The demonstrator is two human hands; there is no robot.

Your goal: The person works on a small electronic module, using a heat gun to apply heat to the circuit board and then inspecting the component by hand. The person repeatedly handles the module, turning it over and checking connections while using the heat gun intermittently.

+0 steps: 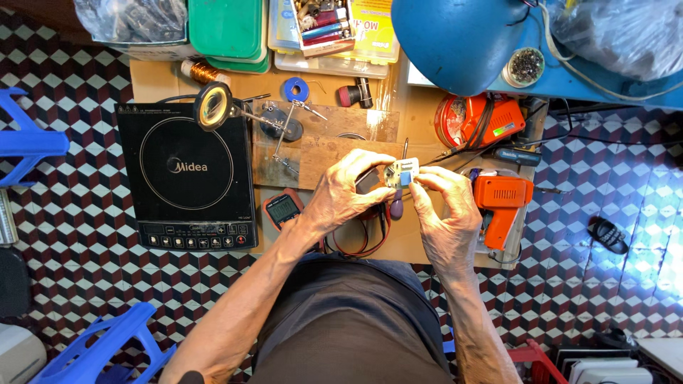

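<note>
Both my hands meet over the middle of a low wooden workbench point(153, 78). My left hand point(347, 193) and my right hand point(442, 213) together pinch a small pale electrical part point(400, 173) with a blue piece on it, each from its own side. Just below the part, between my hands, a purple-handled screwdriver point(396, 207) lies on the bench. Red and black meter leads point(370, 238) loop under my left wrist, beside a small orange-edged multimeter point(283, 208).
A black induction cooktop point(186, 174) lies at the left. A helping-hands stand with a magnifier point(215, 107) stands behind it. An orange soldering gun point(501, 203) lies at the right, a blue lamp shade point(455, 39) hangs above. Blue plastic stools point(99, 345) stand on the chequered floor.
</note>
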